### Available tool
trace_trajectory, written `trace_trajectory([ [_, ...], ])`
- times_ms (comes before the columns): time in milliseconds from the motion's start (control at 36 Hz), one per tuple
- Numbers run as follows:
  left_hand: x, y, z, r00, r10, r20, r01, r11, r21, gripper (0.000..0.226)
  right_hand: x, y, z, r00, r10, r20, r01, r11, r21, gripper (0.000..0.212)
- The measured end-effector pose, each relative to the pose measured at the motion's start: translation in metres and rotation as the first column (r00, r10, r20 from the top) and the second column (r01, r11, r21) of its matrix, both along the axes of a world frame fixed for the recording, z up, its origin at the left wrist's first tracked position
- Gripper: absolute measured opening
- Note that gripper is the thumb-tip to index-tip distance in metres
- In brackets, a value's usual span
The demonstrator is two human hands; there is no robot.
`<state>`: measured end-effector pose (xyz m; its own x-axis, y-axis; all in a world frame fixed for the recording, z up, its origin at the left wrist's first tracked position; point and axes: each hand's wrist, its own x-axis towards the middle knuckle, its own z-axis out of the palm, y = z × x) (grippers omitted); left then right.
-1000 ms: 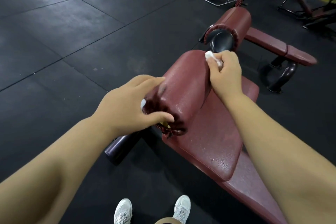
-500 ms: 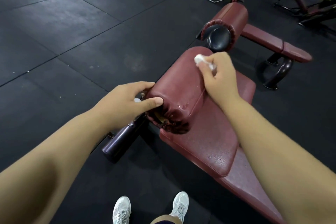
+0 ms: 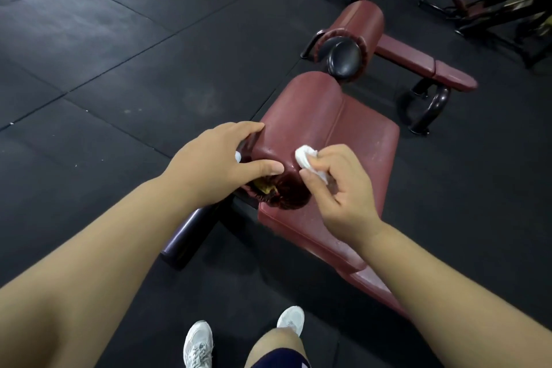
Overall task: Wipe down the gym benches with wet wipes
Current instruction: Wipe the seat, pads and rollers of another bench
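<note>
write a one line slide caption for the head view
Right hand wipes the maroon roller pad with a wet wipe; left hand steadies it.

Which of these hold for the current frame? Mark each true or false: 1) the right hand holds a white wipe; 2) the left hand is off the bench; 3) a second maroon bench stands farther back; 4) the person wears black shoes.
1) True: the right hand pinches the white wipe.
2) False: the left hand holds the near end of the roller pad.
3) True: the second bench stands beyond it.
4) False: the shoes are white.
</note>
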<state>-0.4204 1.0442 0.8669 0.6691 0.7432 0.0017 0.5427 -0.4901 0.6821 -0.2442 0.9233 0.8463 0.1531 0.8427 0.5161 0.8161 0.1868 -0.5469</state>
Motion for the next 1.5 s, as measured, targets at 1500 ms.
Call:
trace_trajectory([
  [1500,-0.168,0.299,0.078,0.757,-0.105,-0.645,0.358,0.892,0.276,0.027,-0.114,0.283,0.085,0.888,0.063,0.456,0.352,0.546,-0.760,0.013],
])
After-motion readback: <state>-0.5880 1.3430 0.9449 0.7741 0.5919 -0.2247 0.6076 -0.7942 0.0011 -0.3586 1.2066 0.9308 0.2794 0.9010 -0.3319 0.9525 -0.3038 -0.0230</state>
